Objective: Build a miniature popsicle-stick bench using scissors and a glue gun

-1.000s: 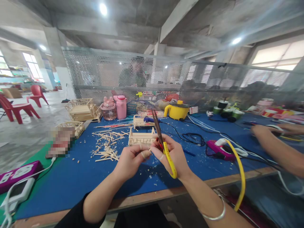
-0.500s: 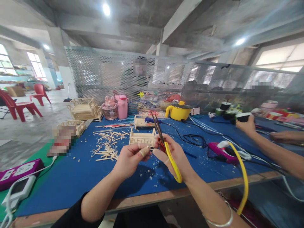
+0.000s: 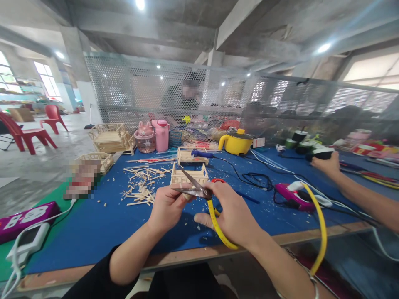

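Note:
My right hand grips a pair of scissors with yellow-wrapped handles. Their blades are spread apart and point left, across the fingertips of my left hand. My left hand is closed in a pinch, with tape round a finger; whatever it pinches is too small and covered to make out. Just beyond both hands, a small frame built of pale wooden sticks stands on the blue table mat. Loose cut sticks are heaped to the left of it.
Behind stand another stick frame, a blue-handled corded tool, a pink bottle and a yellow pot. A purple power strip with cables lies at right, near a co-worker's hand. Stick models and a phone-like object are at left.
The scissors have swung from pointing upward to pointing left, and their blades have spread over my left fingertips. My right hand has turned with them; my left hand stays pinched.

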Available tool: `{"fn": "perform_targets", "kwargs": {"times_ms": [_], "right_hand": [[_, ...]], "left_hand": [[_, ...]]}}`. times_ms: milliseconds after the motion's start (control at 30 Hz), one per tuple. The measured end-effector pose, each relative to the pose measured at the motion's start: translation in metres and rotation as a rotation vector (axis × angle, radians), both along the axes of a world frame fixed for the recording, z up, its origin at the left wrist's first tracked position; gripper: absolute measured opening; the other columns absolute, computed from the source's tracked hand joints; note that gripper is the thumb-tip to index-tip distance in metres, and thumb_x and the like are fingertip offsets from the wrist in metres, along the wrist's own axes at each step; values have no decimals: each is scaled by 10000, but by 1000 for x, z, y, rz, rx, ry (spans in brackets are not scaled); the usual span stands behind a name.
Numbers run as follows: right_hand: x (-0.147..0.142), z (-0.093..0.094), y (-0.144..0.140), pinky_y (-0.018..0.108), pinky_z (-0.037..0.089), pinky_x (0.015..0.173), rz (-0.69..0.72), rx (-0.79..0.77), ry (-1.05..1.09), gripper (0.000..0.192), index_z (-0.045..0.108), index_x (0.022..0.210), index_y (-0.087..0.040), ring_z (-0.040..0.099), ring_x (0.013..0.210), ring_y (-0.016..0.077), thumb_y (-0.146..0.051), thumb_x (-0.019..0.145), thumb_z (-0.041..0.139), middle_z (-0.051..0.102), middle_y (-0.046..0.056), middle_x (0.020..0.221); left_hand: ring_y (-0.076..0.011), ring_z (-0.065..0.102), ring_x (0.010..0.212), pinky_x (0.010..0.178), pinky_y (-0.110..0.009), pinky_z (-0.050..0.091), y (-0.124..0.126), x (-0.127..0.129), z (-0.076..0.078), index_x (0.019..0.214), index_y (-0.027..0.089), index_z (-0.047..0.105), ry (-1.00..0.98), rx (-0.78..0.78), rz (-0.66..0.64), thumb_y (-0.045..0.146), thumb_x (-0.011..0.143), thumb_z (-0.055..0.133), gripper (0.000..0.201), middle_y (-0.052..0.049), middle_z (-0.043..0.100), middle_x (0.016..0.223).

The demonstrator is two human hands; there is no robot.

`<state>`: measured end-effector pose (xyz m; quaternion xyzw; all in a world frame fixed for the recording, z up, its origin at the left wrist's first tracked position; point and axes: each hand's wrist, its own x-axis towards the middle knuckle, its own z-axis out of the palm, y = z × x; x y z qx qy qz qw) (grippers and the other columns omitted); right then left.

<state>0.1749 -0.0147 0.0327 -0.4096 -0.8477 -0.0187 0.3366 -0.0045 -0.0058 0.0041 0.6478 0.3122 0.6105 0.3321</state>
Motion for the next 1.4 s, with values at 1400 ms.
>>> {"fn": "perform_targets", "kwargs": {"times_ms": [1400], "right_hand": [[0, -11, -4, 373, 467, 814, -75, -71, -1, 565, 525, 1134, -199, 589, 963, 250, -531, 701, 672, 626, 86, 1048]], "left_hand": [[-88, 582, 521, 520, -160, 441, -3, 0, -1, 774, 166, 723, 379, 261, 439, 176, 768, 600, 123, 1, 698, 631]]}}
